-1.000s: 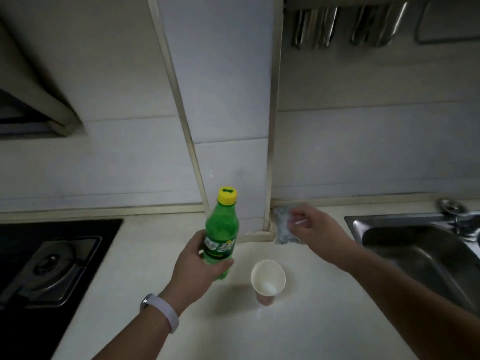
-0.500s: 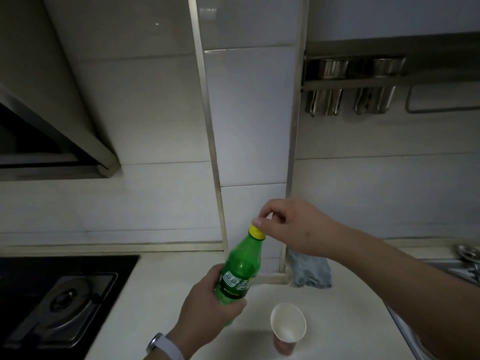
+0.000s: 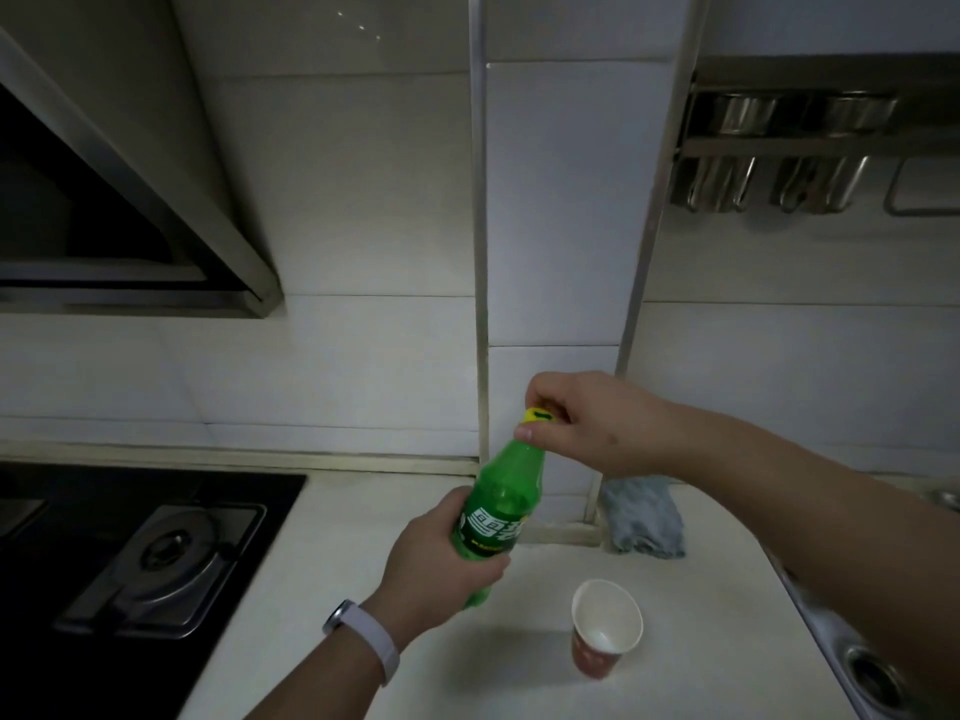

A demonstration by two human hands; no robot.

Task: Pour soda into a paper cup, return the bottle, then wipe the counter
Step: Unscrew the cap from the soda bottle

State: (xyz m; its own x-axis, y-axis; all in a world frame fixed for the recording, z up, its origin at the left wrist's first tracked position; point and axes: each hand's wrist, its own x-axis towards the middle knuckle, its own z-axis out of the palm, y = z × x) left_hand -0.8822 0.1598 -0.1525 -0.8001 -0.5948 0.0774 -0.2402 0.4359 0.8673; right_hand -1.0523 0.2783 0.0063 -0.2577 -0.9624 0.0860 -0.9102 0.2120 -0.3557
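The paper cup [image 3: 607,627] stands empty near the counter's [image 3: 332,537] front edge, clear of the green bottle [image 3: 501,511] gripped mid-body by the left hand [image 3: 441,563], steadying it while the right hand [image 3: 582,423] pinches the yellow cap [image 3: 537,415] to unscrew it

- Setting was a home kitchen.
- Black glass gas hob [image 3: 156,553] sat in a white counter [image 3: 332,537].
- Steel range hood [image 3: 130,210] hung above.
- Steel utensil rail [image 3: 810,148] was fixed to white wall tiles [image 3: 363,200].
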